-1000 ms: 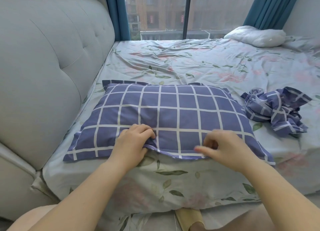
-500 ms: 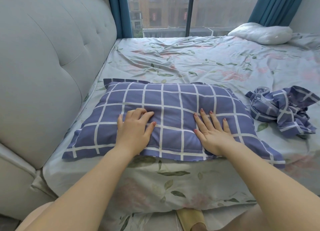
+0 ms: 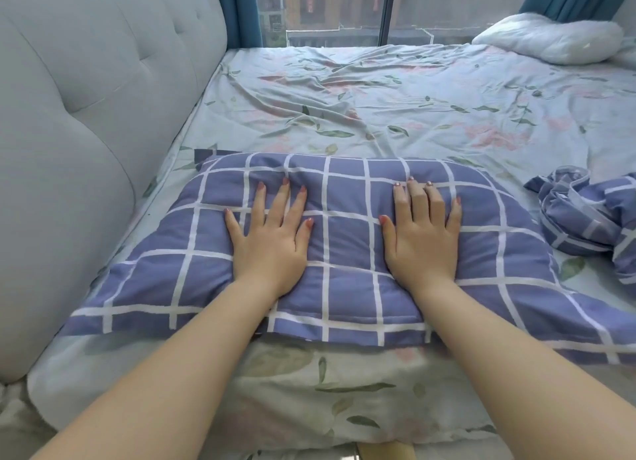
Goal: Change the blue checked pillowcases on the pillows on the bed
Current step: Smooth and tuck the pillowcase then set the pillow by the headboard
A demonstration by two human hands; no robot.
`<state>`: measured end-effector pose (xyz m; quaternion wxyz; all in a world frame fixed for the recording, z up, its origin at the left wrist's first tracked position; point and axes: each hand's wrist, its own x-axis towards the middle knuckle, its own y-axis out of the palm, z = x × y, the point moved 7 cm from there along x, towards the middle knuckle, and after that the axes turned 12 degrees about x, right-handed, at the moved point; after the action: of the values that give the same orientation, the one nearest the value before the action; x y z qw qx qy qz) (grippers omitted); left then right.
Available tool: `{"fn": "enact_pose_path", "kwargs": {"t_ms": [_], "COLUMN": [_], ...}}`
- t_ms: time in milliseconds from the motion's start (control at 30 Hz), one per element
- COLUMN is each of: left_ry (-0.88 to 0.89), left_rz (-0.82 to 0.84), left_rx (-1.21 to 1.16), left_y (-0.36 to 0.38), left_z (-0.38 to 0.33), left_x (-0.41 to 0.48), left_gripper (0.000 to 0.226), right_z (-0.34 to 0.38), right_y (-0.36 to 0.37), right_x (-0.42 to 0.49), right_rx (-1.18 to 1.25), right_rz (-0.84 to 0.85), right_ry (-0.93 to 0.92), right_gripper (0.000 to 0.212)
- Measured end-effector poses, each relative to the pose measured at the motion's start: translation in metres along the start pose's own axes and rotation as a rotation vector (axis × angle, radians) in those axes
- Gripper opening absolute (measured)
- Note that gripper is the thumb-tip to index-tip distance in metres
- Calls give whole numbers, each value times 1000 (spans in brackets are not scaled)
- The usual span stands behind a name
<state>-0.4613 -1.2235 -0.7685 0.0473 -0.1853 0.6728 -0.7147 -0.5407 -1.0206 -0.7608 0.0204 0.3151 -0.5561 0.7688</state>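
Observation:
A pillow in a blue checked pillowcase (image 3: 347, 239) lies flat at the near edge of the bed, close to the headboard. My left hand (image 3: 272, 239) presses palm down on its left half, fingers spread. My right hand (image 3: 421, 239) lies flat on its right half, fingers spread too. Neither hand holds any fabric. A second blue checked pillowcase (image 3: 592, 218) sits crumpled on the sheet to the right of the pillow. A bare white pillow (image 3: 547, 41) rests at the far right corner of the bed.
The floral bedsheet (image 3: 395, 108) is wrinkled behind the pillow. A padded grey headboard (image 3: 93, 115) stands along the left. A window (image 3: 344, 8) with teal curtains (image 3: 246, 12) closes off the far side.
My hands let go of the pillowcase's near edge, slid forward onto the middle of the pillow and flattened out. The view came closer to the pillow.

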Motion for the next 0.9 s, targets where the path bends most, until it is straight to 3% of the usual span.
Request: {"fn": "enact_pose_path", "kwargs": {"t_ms": [167,300,767,900], "left_ry": [-47,-75,13,75], "left_rz": [-107,-90,147,210], "left_rx": [57,55,86,-15], "left_y": [31,37,23,12], "left_z": [-10,-14,-11,-8], "left_x": [31,53,-26,-50], "left_gripper": [58,55,59,58], "right_z": [-4,-5,-8,1], "right_y": [26,42,27,7], "right_x": [33,61,-23,-38], "right_rx": [5,-13,4,119], "right_rz": [-65,-62,340,402], "right_ry": [-21,-10,47,108], "right_gripper": [52,52,76,67]}}
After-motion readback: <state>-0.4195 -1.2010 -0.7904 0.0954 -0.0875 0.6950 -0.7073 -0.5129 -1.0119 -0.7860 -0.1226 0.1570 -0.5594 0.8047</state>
